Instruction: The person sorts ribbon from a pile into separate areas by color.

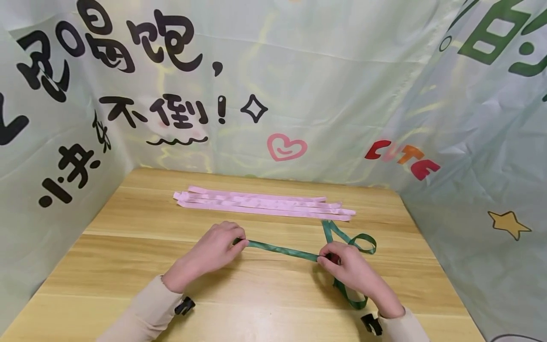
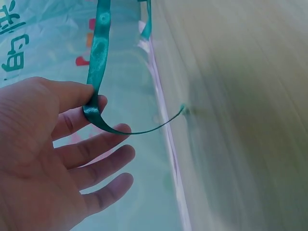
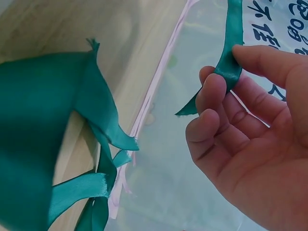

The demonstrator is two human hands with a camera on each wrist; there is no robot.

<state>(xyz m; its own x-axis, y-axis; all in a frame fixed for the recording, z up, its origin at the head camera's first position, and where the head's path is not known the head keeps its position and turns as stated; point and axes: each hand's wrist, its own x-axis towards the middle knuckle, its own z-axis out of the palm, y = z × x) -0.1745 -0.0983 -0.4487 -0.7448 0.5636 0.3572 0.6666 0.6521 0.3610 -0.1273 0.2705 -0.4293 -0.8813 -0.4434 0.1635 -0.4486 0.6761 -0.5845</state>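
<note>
A green satin ribbon (image 1: 282,250) stretches between my two hands, nearly straight and slanting slightly down to the right. My left hand (image 1: 220,246) pinches one end between thumb and index finger, the other fingers spread. In the left wrist view the ribbon (image 2: 100,53) bends at the pinch and its tail curls past the fingertips. With thumb and fingertips, my right hand (image 1: 352,268) pinches the opposite end; a short cut tip (image 3: 188,107) pokes out below. More green ribbon (image 1: 372,240) lies in loops around the right hand, partly hidden by it.
Several pink ribbon strips (image 1: 265,205) lie side by side across the far part of the wooden table (image 1: 239,304). Behind and at both sides hangs a printed pale cloth (image 1: 333,95), meeting the table's edges.
</note>
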